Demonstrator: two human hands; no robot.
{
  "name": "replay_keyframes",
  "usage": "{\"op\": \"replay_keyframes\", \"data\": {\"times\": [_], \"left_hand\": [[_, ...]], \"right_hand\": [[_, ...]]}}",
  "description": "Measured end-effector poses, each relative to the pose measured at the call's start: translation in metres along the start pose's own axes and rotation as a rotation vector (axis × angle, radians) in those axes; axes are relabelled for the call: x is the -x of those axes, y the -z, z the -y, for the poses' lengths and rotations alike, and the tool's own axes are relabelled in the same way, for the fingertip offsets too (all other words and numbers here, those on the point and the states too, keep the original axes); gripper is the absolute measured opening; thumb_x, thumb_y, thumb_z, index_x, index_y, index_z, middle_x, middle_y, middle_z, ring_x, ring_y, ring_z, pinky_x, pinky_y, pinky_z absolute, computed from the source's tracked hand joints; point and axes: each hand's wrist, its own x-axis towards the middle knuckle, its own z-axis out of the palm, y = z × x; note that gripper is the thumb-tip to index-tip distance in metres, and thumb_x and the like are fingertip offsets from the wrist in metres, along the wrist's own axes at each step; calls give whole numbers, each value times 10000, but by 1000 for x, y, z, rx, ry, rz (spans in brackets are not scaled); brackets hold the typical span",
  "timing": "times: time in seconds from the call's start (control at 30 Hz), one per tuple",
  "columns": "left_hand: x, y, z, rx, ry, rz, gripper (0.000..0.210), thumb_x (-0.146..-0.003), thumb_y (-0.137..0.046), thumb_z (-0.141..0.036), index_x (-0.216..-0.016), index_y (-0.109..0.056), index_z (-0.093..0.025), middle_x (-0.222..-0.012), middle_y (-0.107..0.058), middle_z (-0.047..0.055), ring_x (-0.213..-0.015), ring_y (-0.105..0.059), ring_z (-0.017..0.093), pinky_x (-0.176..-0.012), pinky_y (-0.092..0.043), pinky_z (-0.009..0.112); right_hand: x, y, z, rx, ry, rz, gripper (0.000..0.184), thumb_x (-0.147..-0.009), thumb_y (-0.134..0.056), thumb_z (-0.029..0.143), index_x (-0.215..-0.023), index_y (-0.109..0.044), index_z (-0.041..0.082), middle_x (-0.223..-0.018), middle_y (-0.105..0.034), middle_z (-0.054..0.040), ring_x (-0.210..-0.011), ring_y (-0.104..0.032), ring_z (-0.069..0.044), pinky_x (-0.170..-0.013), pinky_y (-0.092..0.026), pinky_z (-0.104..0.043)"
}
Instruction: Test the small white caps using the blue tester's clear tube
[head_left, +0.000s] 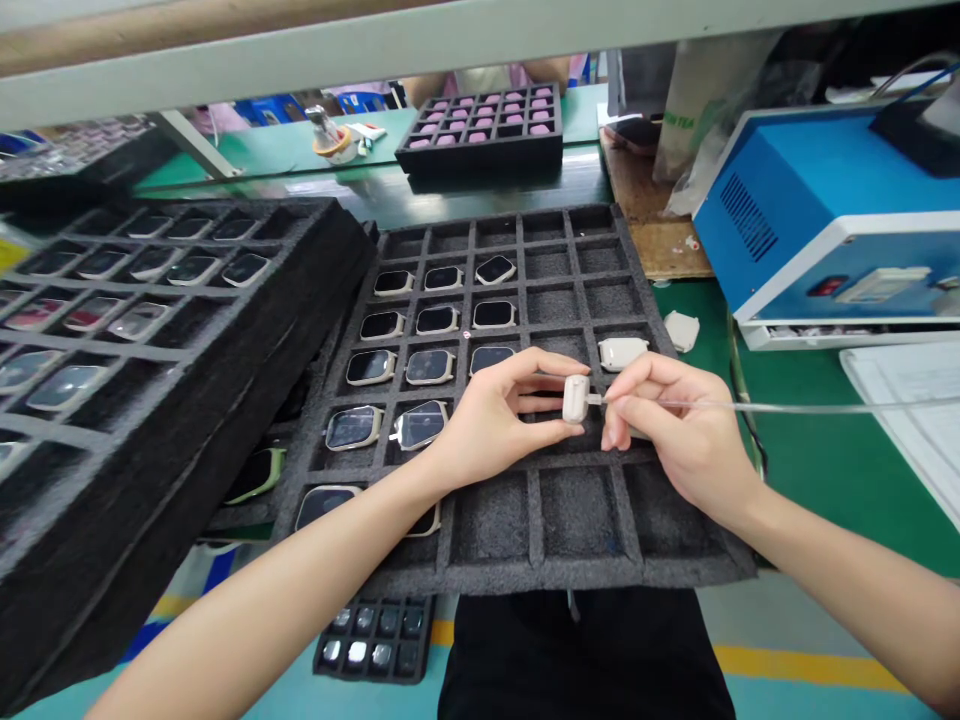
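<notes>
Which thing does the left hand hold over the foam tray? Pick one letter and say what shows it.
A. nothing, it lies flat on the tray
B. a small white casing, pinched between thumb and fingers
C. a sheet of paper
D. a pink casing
B: the left hand pinches a small white casing over the grey foam tray, while the right hand brings a thin cable to its side.

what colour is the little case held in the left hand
White or off-white. The small case pinched by the left hand shows best in the head view.
</notes>
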Motion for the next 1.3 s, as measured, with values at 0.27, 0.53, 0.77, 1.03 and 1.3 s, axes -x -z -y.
{"op": "replay_keyframes", "data": {"times": [0.27, 0.53, 0.77, 1.03, 1.3], "left_hand": [[0, 0, -1, -18, -6, -1, 363, -630, -703, -77, -967, -592, -153, -1044, -594, 54, -974, -592, 179, -851, -523, 323], [0, 0, 1, 12, 15, 3, 359, -632, -702, -88, -967, -589, -151, -1055, -592, 63, -980, -589, 203, -846, -524, 357], [1, 0, -2, 0, 23, 0, 354, -635, -701, -100, -968, -594, -157, -1062, -588, 67, -998, -583, 220, -847, -526, 364], [1, 0, -2, -21, 26, -3, 350, -636, -699, -98, -966, -597, -155, -1053, -594, 64, -1005, -581, 217, -857, -517, 358], [0, -1, -5, -50, 86, -8, 321, -662, -687, -149, -970, -599, -163, -1069, -592, 60, -973, -597, 205, -868, -512, 363]], "right_hand": [[-1, 0, -1, 12, 4, -3, 115, -719, -508, 54, -695, -543, 161, -486, -579, 31, -433, -519, -99, -467, -438, -234], [0, 1, 0, 20, 16, -7, 99, -729, -512, 74, -705, -546, 164, -485, -573, 33, -438, -524, -105, -481, -446, -248], [0, 0, 0, 43, -2, -10, 71, -729, -529, 107, -705, -548, 171, -482, -571, 28, -431, -523, -107, -474, -450, -252], [0, 0, -1, 27, -7, 1, 106, -720, -509, 68, -703, -545, 166, -483, -576, 29, -434, -524, -103, -478, -445, -242], [-5, -5, 3, -40, -58, -13, 59, -648, -503, 96, -659, -520, 152, -443, -563, 42, -390, -496, -79, -435, -419, -196]]}}
